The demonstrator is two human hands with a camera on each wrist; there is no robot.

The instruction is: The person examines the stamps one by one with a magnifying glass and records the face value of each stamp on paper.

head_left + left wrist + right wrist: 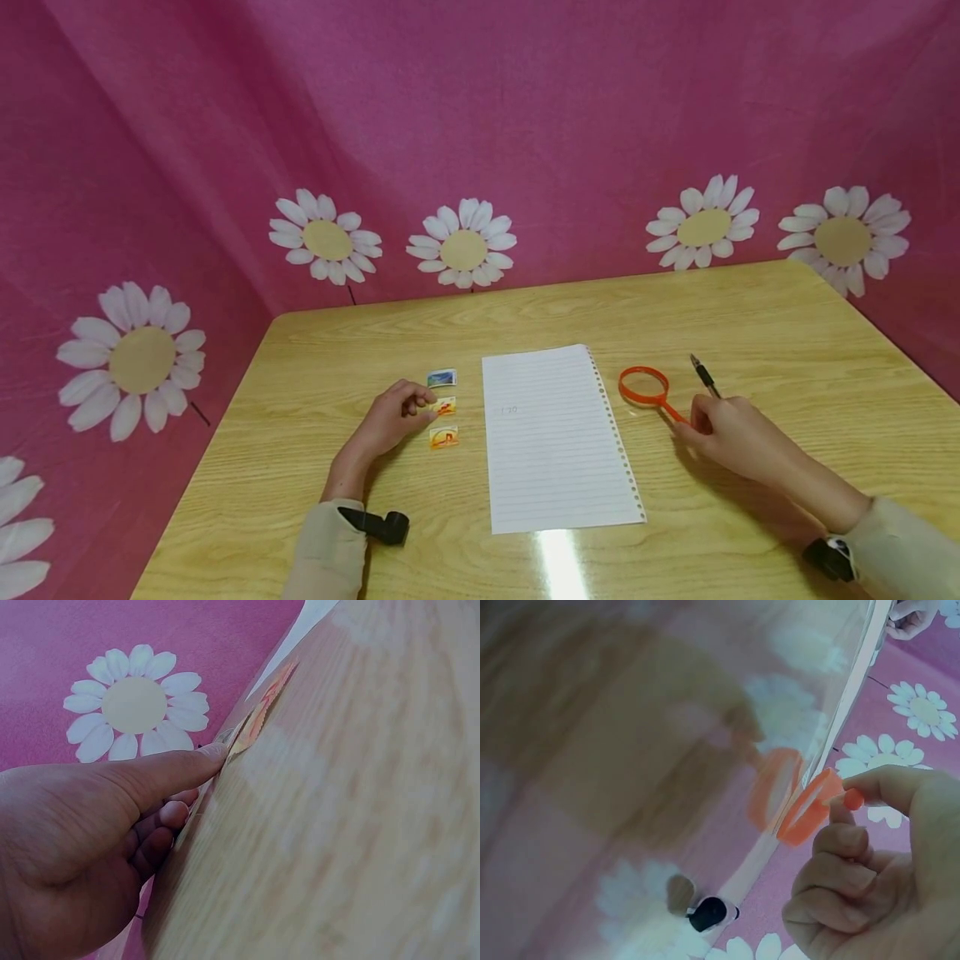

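Three small stamp-like pictures lie in a column left of the lined paper: a blue-green one point(442, 378), a yellow-red one point(447, 407) in the middle, and another yellow-red one point(444, 438) nearest me. My left hand point(397, 414) rests beside the middle picture, thumb tip right at its left edge and the other fingers loosely bent. In the left wrist view the thumb reaches the edge of the yellow-red picture point(262, 709). My right hand point(738, 437) pinches the handle end of an orange-red magnifying glass point(662, 400), its ring pointing toward the paper.
A lined sheet point(558, 450) with punched holes down its right edge carries faint writing. Just beyond my right hand lies a black pen point(703, 373), partly hidden by it. The wooden table point(420, 333) ends at a pink flowered cloth point(562, 150).
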